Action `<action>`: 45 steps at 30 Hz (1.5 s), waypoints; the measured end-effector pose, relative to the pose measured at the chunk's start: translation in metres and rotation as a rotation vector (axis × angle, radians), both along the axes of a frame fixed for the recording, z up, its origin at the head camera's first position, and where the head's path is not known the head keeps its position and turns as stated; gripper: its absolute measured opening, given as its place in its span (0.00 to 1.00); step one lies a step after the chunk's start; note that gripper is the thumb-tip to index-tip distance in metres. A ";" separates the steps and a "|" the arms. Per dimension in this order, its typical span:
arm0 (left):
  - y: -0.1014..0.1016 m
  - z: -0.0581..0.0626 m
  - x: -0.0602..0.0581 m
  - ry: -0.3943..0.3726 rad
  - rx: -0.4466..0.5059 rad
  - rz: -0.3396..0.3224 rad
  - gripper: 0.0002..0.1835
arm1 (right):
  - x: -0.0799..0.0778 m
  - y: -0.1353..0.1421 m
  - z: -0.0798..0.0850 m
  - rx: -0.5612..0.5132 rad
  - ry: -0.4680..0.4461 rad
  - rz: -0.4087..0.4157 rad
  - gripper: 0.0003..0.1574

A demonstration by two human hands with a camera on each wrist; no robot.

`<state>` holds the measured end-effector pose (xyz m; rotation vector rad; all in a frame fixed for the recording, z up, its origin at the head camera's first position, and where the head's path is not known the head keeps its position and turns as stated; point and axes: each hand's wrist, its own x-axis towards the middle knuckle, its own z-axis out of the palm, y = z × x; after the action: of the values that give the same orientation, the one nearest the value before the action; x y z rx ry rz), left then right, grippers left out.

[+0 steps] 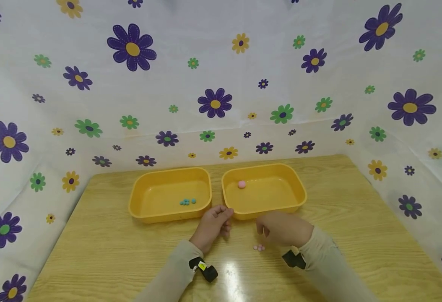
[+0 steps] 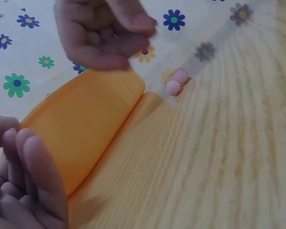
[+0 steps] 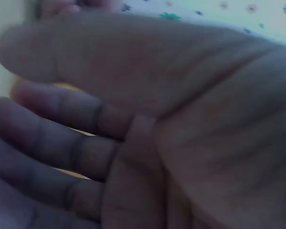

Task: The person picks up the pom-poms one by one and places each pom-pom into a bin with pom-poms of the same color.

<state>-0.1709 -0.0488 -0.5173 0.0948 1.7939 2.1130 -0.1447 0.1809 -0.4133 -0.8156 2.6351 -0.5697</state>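
Left hand [image 1: 210, 228]: lower centre of the head frame, its fingertips close by the near left corner of the right tray [image 1: 270, 193]. Fingers curled, thumb meeting them; whether anything is pinched, or the rim touched, cannot be told.

Right hand [image 1: 287, 228]: right of centre, above the table [image 1: 123, 256], in front of the right tray. Right wrist view: thumb and fingers loosely parted, nothing seen in the grasp; the head view hides this palm.

Pink balls [image 1: 259, 248]: small cluster on the table, lower centre right, just below the right hand. Left wrist view: the same balls right of centre, apart from the tray wall; the right wrist view does not show them.

Pink ball [image 1: 241, 184]: inside the right tray, upper left part; head view only.

Blue balls [image 1: 186, 203]: inside the left tray [image 1: 154, 199], lower right part; head view only.

Trays: both yellow, side by side, mid-frame.

Cloth [image 1: 191, 25]: white, flowered, across the upper frame; visible in all three views.
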 end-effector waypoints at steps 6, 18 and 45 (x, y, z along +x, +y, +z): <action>-0.002 -0.002 -0.003 0.066 0.024 0.067 0.10 | -0.002 -0.009 -0.019 0.114 -0.065 0.008 0.17; -0.004 -0.006 -0.004 0.066 0.026 0.061 0.11 | -0.007 -0.012 -0.031 0.136 -0.065 -0.003 0.17; -0.004 -0.008 0.000 0.086 0.039 0.052 0.09 | -0.009 -0.014 -0.032 0.124 -0.043 0.069 0.16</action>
<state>-0.1708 -0.0526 -0.5249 0.1529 1.8228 2.2118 -0.1539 0.1665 -0.4451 -0.8439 2.5632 -0.3971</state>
